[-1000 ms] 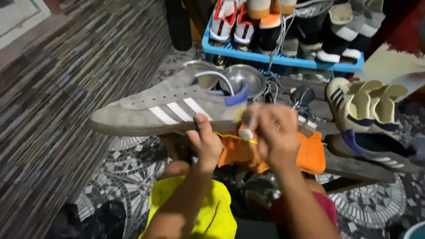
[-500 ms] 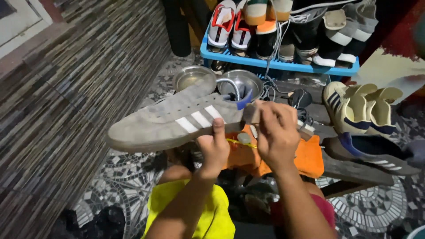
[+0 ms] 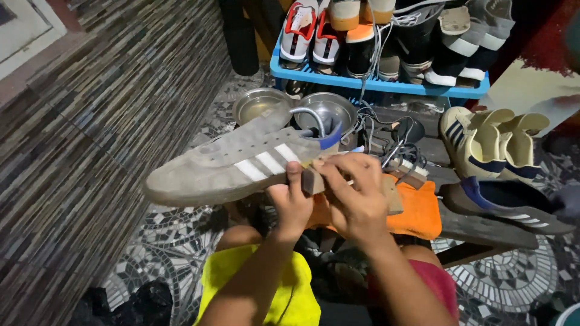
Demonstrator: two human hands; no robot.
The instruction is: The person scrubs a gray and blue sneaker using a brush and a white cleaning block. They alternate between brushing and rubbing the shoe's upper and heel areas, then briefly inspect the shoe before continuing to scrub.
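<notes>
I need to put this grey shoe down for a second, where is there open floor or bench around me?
Bare mosaic floor shows lower left, between the striped wall and the yellow cloth. The orange cloth has some bare surface to the right of the right hand. It is crowded around the two steel bowls, the cords, the blue rack and the shoes at right.

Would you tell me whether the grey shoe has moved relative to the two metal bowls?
Yes: the grey shoe has tilted toe-down, its heel now overlapping the two metal bowls.
</notes>
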